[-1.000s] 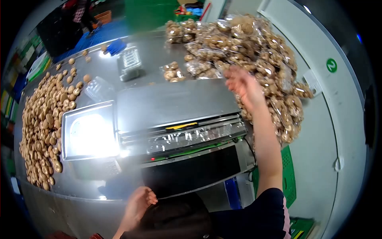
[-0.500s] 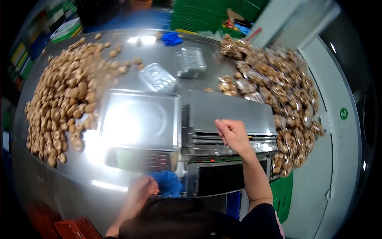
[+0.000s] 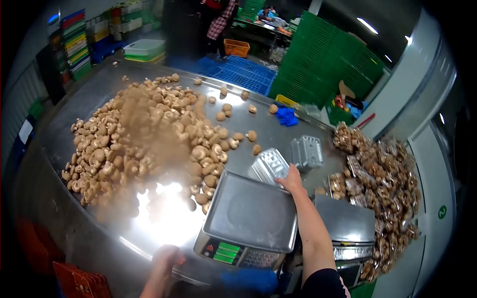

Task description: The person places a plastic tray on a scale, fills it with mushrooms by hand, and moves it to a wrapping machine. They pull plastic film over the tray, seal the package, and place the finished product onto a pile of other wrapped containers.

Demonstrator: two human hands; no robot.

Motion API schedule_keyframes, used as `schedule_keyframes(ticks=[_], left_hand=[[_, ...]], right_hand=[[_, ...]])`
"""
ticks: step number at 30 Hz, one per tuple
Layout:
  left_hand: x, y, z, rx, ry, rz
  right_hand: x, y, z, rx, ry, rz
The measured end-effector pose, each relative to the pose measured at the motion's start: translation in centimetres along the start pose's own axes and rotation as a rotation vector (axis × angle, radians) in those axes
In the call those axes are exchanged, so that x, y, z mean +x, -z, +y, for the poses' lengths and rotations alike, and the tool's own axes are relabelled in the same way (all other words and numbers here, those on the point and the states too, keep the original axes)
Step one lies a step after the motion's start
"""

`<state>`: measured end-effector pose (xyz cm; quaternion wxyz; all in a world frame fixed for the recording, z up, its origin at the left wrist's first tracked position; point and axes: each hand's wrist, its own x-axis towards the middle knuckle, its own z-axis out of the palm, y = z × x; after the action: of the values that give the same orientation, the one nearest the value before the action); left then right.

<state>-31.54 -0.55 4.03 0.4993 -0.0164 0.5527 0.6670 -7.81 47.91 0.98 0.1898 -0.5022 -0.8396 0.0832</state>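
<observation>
My right hand (image 3: pixel 293 181) reaches over the far right corner of the weighing scale. Its fingers are closed at the near edge of a clear plastic tray (image 3: pixel 269 164), which lies tilted on the steel table. A second clear tray or small stack of trays (image 3: pixel 307 152) stands just right of it. Near the table's front edge, left of the scale (image 3: pixel 251 211), is my left hand (image 3: pixel 165 259), blurred, with its fingers hard to make out. The scale's metal pan carries nothing.
A large heap of mushrooms (image 3: pixel 149 134) covers the table's left side. Bagged mushrooms (image 3: pixel 385 184) pile up on the right, beside a wrapping machine (image 3: pixel 345 216). A blue cloth or glove (image 3: pixel 286 116) lies near the far edge. Green crates (image 3: pixel 318 64) and a person (image 3: pixel 218 25) are beyond.
My view has swung left and up. My right hand has gone from above the wrapping machine to the clear tray. My left hand has shifted away from the blue item at the front.
</observation>
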Motion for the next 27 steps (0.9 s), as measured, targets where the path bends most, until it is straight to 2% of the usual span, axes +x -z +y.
schedule_keyframes(ticks=[2, 5, 9, 15, 19, 22, 26, 27], left_hand=[[1.0, 0.9, -0.5, -0.077, -0.012, 0.075], [2.2, 0.5, -1.8, -0.125, 0.076, 0.138], [3.8, -2.0, -2.5, -0.108, 0.205, 0.066], [4.5, -5.2, -1.2, -0.115, 0.153, -0.064], [3.9, -4.6, -1.3, -0.067, 0.146, -0.089], [2.8, -4.1, -1.1, -0.053, 0.131, -0.086], [1.2, -2.6, -1.2, -0.059, 0.122, -0.055], [0.8, -2.1, -1.4, -0.065, 0.123, -0.042]], right_hand=[[1.6, -1.3, 0.4, 0.016, -0.125, -0.263], [2.2, -0.1, -1.7, -0.096, -0.237, -0.345], [1.2, -1.7, -1.5, -0.248, -0.084, -0.148], [1.4, -0.3, -2.7, -0.207, -0.096, -0.206], [1.2, -0.3, -2.8, -0.205, -0.088, -0.153], [1.4, -2.0, -1.8, -0.080, -0.072, -0.143], [1.3, -1.9, -1.2, -0.189, 0.092, 0.107], [1.7, -1.9, -0.4, -0.142, 0.000, -0.008]])
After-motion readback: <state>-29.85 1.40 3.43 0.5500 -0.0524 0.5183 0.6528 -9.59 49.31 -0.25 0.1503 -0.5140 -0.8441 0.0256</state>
